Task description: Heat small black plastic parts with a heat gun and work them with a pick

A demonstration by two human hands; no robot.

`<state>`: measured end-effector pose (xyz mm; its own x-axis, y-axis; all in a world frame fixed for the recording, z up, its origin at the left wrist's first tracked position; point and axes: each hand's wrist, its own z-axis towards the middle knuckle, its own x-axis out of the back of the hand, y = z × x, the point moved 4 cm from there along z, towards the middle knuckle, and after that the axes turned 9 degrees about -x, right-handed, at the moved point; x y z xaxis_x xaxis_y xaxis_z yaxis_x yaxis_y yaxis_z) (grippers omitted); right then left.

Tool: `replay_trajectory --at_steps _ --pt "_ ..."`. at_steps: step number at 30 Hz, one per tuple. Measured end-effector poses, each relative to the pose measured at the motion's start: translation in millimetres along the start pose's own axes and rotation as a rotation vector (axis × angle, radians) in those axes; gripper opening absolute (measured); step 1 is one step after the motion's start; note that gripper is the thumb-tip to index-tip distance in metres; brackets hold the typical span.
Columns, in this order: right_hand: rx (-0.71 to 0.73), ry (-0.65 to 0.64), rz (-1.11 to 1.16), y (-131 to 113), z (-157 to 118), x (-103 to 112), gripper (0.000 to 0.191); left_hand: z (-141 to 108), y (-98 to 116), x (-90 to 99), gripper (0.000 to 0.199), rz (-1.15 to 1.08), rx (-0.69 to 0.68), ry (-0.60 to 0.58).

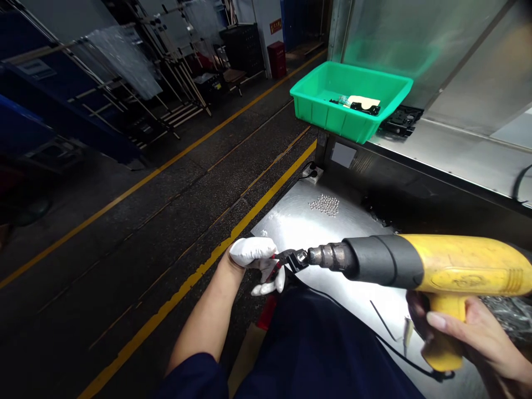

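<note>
My left hand (253,260), in a white glove, is shut on red-handled pliers (288,259) whose jaws clamp a small dark metal part (300,259). My right hand (457,332) grips the handle of a yellow heat gun (415,263) with a black collar. Its metal nozzle points left and ends just short of the clamped part, with a small gap between them. Both hands are held above a stainless steel table (299,224). The pliers' handles are mostly hidden inside the glove.
Several small steel balls (324,205) lie in a patch on the table. A green plastic tray (349,100) at the back holds dark parts and a pale card. A black cord (353,316) crosses the table. Yellow-lined floor (166,221) lies to the left, with metal racks beyond.
</note>
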<state>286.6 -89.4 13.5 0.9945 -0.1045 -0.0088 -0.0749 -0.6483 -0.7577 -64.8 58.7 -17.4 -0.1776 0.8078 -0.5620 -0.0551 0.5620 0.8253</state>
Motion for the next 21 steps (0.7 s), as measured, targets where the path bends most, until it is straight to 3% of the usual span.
replay_trajectory --at_steps 21 --pt "0.032 -0.034 0.061 9.5 4.8 2.3 0.037 4.3 -5.4 2.3 0.078 -0.044 -0.039 -0.024"
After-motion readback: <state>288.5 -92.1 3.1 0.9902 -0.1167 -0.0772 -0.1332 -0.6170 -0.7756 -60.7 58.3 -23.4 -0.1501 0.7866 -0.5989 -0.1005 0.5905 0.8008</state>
